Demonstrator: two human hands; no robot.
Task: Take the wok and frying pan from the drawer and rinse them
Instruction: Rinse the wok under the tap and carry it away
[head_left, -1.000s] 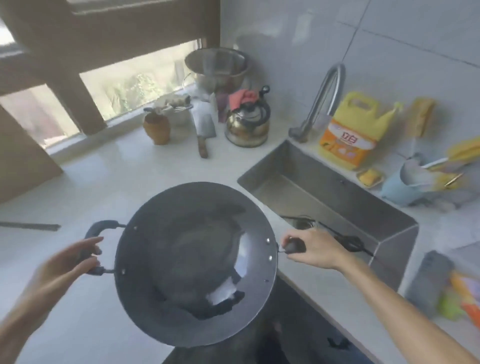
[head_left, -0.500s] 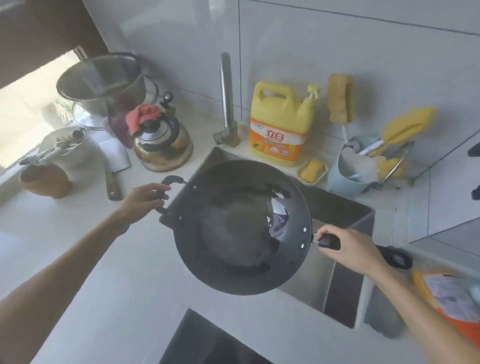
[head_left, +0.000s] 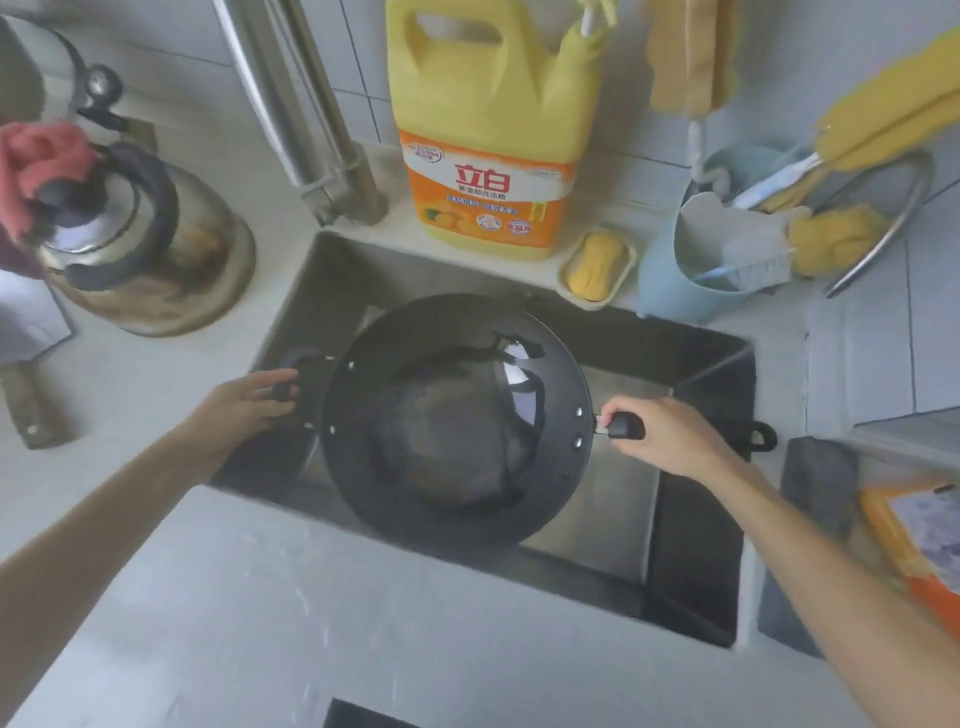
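A dark round wok (head_left: 457, 421) hangs inside the steel sink (head_left: 691, 519), its bowl facing up. My left hand (head_left: 249, 405) grips the small loop handle on the wok's left side. My right hand (head_left: 670, 436) grips the long black handle on its right, whose looped end pokes out past my wrist. The tap (head_left: 311, 130) stands behind the sink's back left corner, its spout out of view. No frying pan is in sight.
A kettle (head_left: 135, 244) with a pink cloth sits left of the sink, a cleaver (head_left: 26, 364) beside it. Behind the sink stand a yellow detergent jug (head_left: 488, 156), a soap dish (head_left: 597, 267) and a blue holder (head_left: 691, 291) of brushes. An orange pack (head_left: 919, 540) lies right.
Both hands have carried the wok rightward from over the counter and lowered it into the sink. The view has swung to look straight down at the sink.
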